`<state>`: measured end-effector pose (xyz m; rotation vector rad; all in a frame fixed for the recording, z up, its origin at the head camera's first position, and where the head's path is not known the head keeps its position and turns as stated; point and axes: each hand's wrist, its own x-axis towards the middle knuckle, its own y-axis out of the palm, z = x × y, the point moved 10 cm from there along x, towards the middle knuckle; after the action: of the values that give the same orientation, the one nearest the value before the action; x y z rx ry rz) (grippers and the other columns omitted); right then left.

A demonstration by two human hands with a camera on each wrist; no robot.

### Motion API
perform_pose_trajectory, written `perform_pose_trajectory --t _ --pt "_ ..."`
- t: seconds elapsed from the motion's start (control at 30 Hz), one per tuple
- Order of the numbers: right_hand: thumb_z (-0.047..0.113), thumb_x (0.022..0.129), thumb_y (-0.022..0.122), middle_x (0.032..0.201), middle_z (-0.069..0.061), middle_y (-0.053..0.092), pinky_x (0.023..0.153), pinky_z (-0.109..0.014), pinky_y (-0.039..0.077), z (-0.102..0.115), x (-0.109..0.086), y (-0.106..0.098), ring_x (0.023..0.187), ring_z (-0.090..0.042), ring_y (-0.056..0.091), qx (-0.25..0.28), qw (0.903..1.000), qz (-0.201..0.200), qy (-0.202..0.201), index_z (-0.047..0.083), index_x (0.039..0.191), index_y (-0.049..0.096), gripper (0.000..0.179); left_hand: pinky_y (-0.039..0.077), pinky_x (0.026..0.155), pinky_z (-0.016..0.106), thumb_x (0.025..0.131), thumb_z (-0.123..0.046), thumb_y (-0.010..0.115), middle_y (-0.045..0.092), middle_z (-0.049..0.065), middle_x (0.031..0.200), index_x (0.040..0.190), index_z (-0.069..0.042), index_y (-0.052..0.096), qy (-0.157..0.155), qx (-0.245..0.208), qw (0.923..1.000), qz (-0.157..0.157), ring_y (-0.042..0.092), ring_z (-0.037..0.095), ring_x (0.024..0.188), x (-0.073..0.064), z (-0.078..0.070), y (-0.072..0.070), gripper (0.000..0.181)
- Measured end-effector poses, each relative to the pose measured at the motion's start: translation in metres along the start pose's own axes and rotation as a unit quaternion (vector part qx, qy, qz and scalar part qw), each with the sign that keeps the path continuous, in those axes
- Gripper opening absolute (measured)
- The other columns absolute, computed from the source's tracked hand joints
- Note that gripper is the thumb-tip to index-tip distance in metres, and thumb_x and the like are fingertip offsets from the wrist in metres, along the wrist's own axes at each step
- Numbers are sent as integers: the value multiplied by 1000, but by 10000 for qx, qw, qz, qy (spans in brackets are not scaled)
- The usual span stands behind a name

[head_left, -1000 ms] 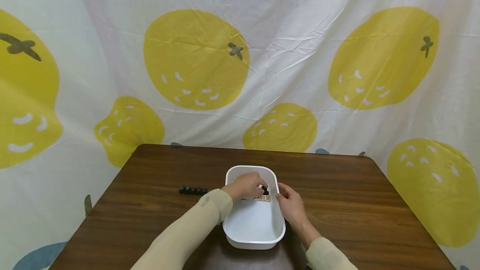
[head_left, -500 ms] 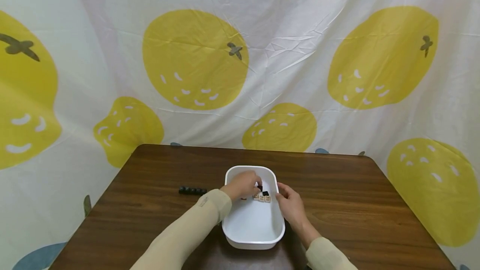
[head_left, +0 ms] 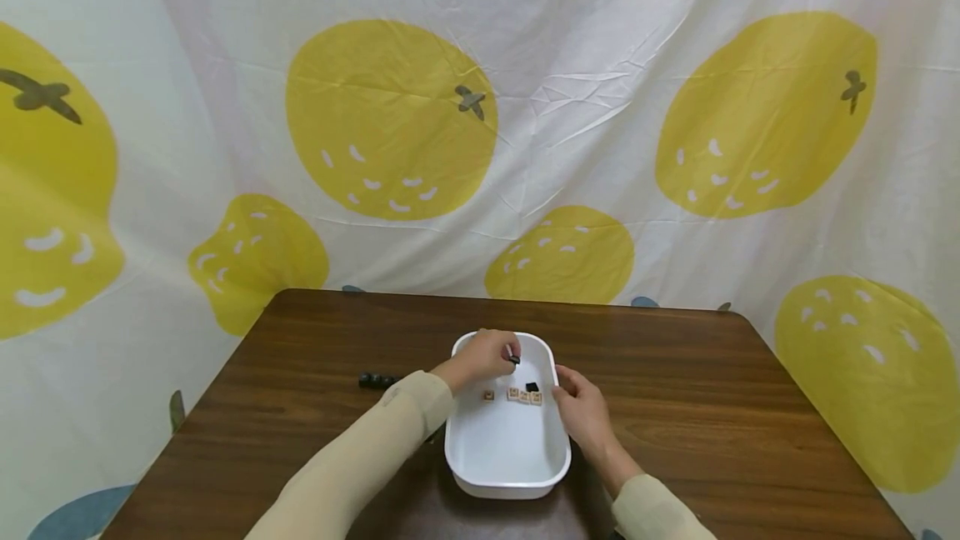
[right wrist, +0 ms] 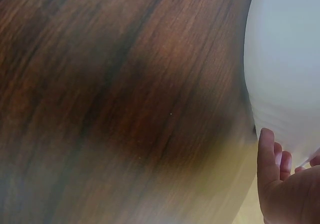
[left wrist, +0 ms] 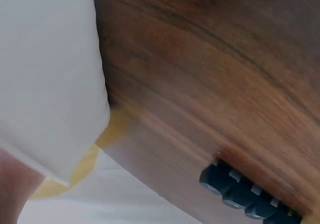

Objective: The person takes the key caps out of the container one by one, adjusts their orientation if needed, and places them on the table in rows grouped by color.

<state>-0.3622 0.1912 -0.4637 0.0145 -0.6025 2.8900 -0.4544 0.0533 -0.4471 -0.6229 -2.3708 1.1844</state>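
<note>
Over the far end of a white plastic tub [head_left: 510, 448], my left hand [head_left: 483, 354] pinches a small black block [head_left: 514, 359] between thumb and fingertips. Another black block [head_left: 532, 387] lies on the tub's floor. In front of it are a few small beige square tiles [head_left: 524, 397] with dark markings, and a single tile [head_left: 489, 396] sits apart to the left. My right hand [head_left: 585, 413] holds the tub's right wall, thumb at the rim; in the right wrist view its fingers [right wrist: 267, 156] lie along the outside.
Left of the tub, a row of black blocks [left wrist: 235, 191] lies on the dark wooden table [head_left: 675, 390], partly behind my left sleeve in the head view. A white cloth with yellow fruit prints [head_left: 570, 148] hangs behind the table.
My left hand has lifted from the tub's floor toward its far left end, with a black block in its fingertips. More tiles show now. The right hand stays in place.
</note>
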Motion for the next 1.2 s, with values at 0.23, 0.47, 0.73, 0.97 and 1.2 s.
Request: perform_pose_trajectory --t 0.23,0.47,0.73,0.97,1.2 --pt "4 96 53 95 -24 63 65 -31 50 -2 0 -1 84 -32 62 45 9999 12 119 -6 133 57 39 49 56 25 86 -7 74 66 -2 76 101 -11 74 -457 -724 9963 38 59 11 62 -7 13 -14 15" --pt "3 95 54 92 -22 63 65 -30 50 -3 1 -3 83 -33 62 45 10000 -36 32 -6 132 58 38 50 57 24 84 -2 73 67 1 77 96 -6 74 -412 -1108 9922 -396 62 15 65 -12 20 -31 13" --pt "3 95 54 90 -21 62 64 -30 49 -5 1 -2 81 -31 62 54 10000 -21 64 -5 132 58 37 54 65 25 87 -4 73 69 3 85 94 -5 72 -471 -1494 9855 -652 70 24 77 -19 26 -46 7" --pt "4 96 54 90 -21 62 63 -30 49 -5 1 0 82 -32 62 43 10000 0 81 -5 132 58 38 56 67 41 90 -11 73 70 3 87 100 -7 73 -603 -1934 9764 -746 70 30 77 -34 35 -63 11" --pt "4 96 54 91 -20 62 63 -30 49 -1 0 1 81 -30 62 23 10000 -3 59 -5 132 58 38 53 64 32 87 -11 76 70 3 91 102 -5 74 -833 -1898 9708 -1206 66 23 79 -52 62 -88 16"
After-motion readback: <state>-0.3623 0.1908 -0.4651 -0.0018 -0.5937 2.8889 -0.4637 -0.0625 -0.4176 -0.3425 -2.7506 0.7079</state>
